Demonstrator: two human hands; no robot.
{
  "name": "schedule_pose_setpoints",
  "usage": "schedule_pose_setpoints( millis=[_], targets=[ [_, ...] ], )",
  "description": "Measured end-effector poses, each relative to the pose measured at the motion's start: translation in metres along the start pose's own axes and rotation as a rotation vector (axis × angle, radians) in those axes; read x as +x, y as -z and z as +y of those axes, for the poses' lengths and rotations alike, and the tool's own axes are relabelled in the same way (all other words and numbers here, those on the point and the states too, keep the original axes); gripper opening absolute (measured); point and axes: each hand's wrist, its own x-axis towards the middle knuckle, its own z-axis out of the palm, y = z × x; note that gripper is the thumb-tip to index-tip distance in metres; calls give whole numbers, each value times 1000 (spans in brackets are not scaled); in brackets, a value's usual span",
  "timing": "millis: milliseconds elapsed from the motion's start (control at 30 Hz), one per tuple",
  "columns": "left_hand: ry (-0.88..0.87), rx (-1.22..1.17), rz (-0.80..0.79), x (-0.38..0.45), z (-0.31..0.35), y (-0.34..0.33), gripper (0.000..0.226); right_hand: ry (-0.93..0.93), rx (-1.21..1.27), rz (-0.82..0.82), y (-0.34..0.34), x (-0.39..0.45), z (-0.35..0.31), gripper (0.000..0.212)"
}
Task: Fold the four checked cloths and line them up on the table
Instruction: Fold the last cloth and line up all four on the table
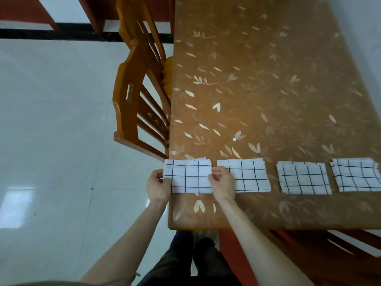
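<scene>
Two-hand grip [158,183] on fourth cloth [188,176]

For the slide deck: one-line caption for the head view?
Both hands, left hand and right hand, hold the leftmost of four folded checked cloths at table edge.

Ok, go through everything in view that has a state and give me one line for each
Leftmost white checked cloth: folded, at the table's left edge, held at both sides.
Second checked cloth: folded, flat, partly under the right hand.
Third checked cloth: folded, flat, untouched.
Fourth checked cloth: folded, flat, partly cut off by the frame.
Left hand: fingers pinching the leftmost cloth.
Right hand: fingers pinching the same cloth.
Wooden chair: upright, against the table.
</scene>
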Motion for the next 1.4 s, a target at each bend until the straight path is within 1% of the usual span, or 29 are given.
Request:
schedule_pose_setpoints(
  millis=[167, 267, 333, 367, 467, 567, 667, 800, 900, 967, 1100, 1300, 1400],
  targets=[
    [37, 34, -64, 10, -4, 1, 28, 29, 20, 33, -4, -6, 0, 26],
    [18, 97, -84, 8, -1, 3, 42, 40, 47, 48, -3, -11, -1, 28],
    [-19, 169, -69, 2, 5, 3, 53, 59, 70, 66, 1, -15, -2, 26],
    [-46, 199, -52, -1, 8, 3, 55, 75, 80, 73, 4, -18, -3, 24],
    [-177, 277, -17, -11, 22, -1, 47, 120, 82, 78, 17, -22, -3, 22],
    [-361, 335, -49, -21, 32, -10, 40, 171, 23, 82, 36, -23, -3, 27],
    [-556, 425, -68, -36, 42, -22, 36, 264, -153, 80, 58, -23, -2, 38],
    [-770, 538, -67, -65, 60, -43, 44, 461, -391, 97, 87, -20, 7, 51],
    [-959, 645, -51, -88, 71, -62, 44, 604, -543, 144, 110, -15, 13, 54],
    [-1039, 701, -35, -104, 79, -79, 43, 672, -632, 156, 131, -11, 16, 58],
    [-1064, 780, 39, -139, 92, -116, 43, 734, -701, 125, 182, -2, 31, 61],
    [-988, 815, 202, -201, 114, -156, 45, 782, -717, 93, 263, 7, 57, 61],
    [-931, 845, 240, -228, 120, -171, 48, 811, -705, 76, 295, 6, 64, 61]
  ],
)
